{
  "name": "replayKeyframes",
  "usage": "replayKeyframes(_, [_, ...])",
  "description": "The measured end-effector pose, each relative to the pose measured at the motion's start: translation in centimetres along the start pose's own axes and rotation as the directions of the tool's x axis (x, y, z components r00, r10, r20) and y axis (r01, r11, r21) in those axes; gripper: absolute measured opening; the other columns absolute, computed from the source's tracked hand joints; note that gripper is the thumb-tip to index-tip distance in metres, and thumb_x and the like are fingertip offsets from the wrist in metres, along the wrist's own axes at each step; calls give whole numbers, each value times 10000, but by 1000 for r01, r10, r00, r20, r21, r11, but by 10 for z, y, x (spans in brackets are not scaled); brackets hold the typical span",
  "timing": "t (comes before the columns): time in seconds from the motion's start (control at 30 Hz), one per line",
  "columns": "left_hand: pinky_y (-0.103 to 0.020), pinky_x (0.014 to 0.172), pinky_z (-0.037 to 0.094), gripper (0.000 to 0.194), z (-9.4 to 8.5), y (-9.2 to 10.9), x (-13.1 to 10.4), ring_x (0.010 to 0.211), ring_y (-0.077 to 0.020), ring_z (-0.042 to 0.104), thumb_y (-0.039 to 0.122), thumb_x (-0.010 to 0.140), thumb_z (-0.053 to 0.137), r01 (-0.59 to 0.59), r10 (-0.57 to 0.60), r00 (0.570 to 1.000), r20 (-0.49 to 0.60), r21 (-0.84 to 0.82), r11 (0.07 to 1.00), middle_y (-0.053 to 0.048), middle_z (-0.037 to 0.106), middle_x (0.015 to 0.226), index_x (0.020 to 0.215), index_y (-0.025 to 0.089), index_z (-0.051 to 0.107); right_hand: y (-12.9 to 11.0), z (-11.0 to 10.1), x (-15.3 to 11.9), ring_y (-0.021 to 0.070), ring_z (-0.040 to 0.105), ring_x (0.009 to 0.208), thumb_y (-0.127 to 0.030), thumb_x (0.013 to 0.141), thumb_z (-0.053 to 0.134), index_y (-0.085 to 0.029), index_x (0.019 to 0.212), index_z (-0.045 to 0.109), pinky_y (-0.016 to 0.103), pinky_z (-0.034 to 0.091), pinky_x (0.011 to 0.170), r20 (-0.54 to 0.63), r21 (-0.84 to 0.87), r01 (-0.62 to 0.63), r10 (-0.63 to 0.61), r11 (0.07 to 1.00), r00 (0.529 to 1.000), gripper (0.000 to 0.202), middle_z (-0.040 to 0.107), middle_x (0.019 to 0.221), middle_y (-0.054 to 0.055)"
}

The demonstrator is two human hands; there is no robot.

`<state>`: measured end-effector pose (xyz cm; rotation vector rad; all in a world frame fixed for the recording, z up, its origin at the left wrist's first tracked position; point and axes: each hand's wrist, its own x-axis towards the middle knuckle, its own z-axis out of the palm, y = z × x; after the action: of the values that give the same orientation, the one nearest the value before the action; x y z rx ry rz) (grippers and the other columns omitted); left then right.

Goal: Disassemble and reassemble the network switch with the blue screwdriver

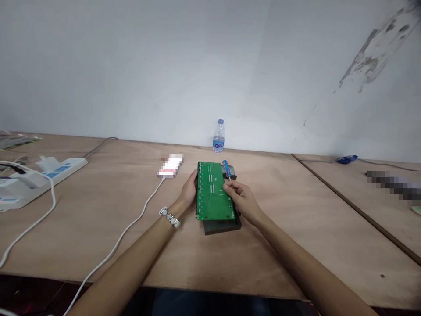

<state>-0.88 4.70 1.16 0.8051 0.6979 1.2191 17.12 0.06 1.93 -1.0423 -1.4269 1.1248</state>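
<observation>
A green circuit board is tilted above a dark shallow case, whose near edge shows beneath it. My left hand grips the board's left side, with its fingertips hidden behind it. On the right edge, my right hand pinches the board between thumb and fingers. Just beyond that hand is a screwdriver with a blue handle; whether my right hand touches its shaft I cannot tell. Behind the board, a small grey and black part is partly covered.
A water bottle stands by the wall. To the left lie a phone on a white cable and a white power strip. At right are a table seam, a blue packet and a blurred dark object.
</observation>
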Motion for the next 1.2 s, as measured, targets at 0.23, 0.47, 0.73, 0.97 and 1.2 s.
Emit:
replayKeyframes(0.23, [-301,745,569,502,-2,2,0,837,-198,709,554,879,645,36,-51,997,62,216,976,-144,728,1097,1144,129,681,-13,-6,-3,177,583,639,-537,793,746,-195,837,704,280,454,566,-221,6,70,-67,998,973,347,678,737,31])
replayKeyframes(0.47, [-316,791,555,640,0,4,-4,884,-221,706,706,883,534,82,-109,978,181,150,985,-128,749,1074,1126,143,715,-16,7,-11,101,470,468,-549,855,666,-196,1092,717,252,337,430,36,74,57,-59,996,998,429,668,776,19])
replayKeyframes(0.73, [-313,671,569,737,-2,2,-8,692,-209,705,765,866,495,155,-162,981,104,70,985,-117,769,884,1111,108,721,10,-1,2,139,523,585,-496,843,691,-183,1002,698,271,416,552,-78,-180,65,-80,981,994,352,664,759,24])
replayKeyframes(0.97, [-363,799,589,691,7,7,-14,908,-275,734,726,893,495,164,-169,970,174,38,986,-128,776,1011,1139,123,724,18,-1,2,143,522,536,-488,801,728,-192,885,630,269,395,514,-3,-230,-8,8,973,1000,324,588,633,-20])
replayKeyframes(1.2, [-379,926,539,476,6,11,-18,1056,-283,697,430,875,690,24,-56,936,348,95,995,-98,749,1145,1273,170,670,10,-3,1,153,544,518,-487,811,715,-210,902,586,273,439,445,-91,-176,11,-27,984,995,318,576,637,-18])
